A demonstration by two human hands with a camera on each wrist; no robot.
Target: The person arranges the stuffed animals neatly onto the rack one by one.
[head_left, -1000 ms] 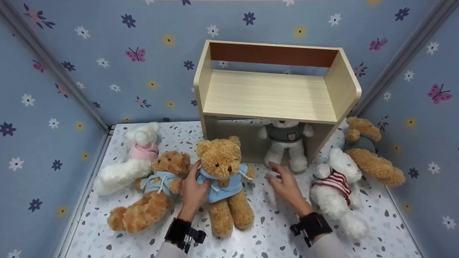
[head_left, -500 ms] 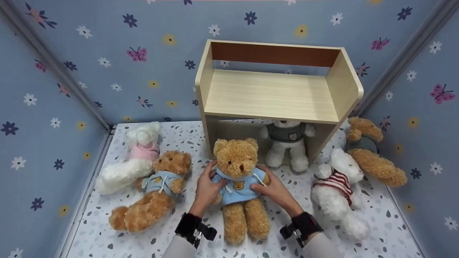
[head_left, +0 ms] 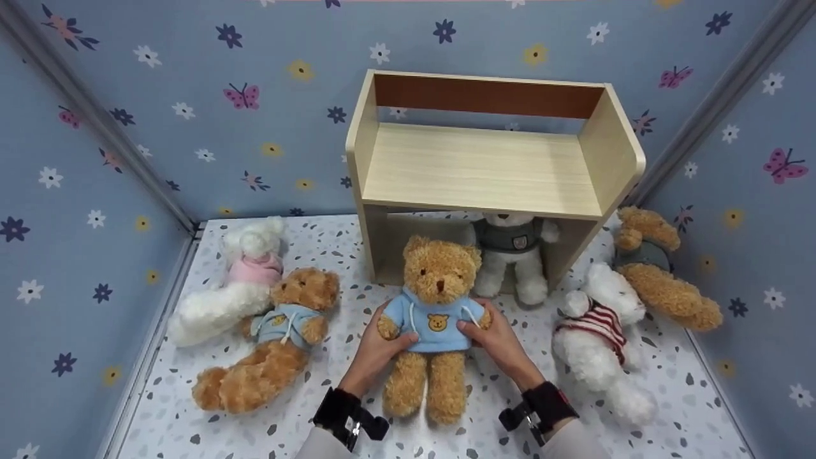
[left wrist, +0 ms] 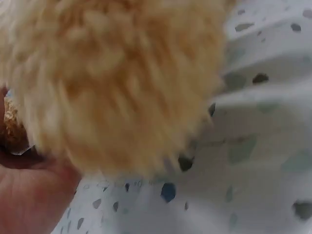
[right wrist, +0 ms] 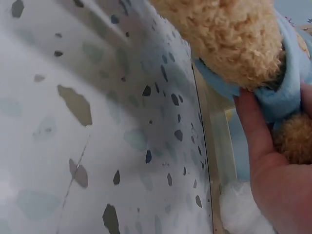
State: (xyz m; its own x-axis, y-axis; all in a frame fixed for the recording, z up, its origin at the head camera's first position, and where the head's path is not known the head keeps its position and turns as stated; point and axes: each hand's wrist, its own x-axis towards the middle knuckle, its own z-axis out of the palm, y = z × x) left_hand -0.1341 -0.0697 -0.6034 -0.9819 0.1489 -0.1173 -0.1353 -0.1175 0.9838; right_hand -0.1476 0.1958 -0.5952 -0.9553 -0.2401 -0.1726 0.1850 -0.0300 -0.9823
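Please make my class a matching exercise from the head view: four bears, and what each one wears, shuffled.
Column one
1. Held bear, between the left hand and right hand
2. White bear in the shelf unit's lower opening
3. White bear lying at the left
4. White bear lying at the right

Column two
A. Pink top
B. Red-and-white striped top
C. Light blue hoodie
D. Dark grey top

Pairs: 1-C, 2-D, 3-A, 4-B

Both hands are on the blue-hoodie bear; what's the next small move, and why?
Probably ease the blue-hoodie bear toward the shelf's lower compartment, left of the gray-shirted white bear. The left hand and right hand grip its sides, it faces outward before that opening, and the gray-shirted white bear occupies the right part.
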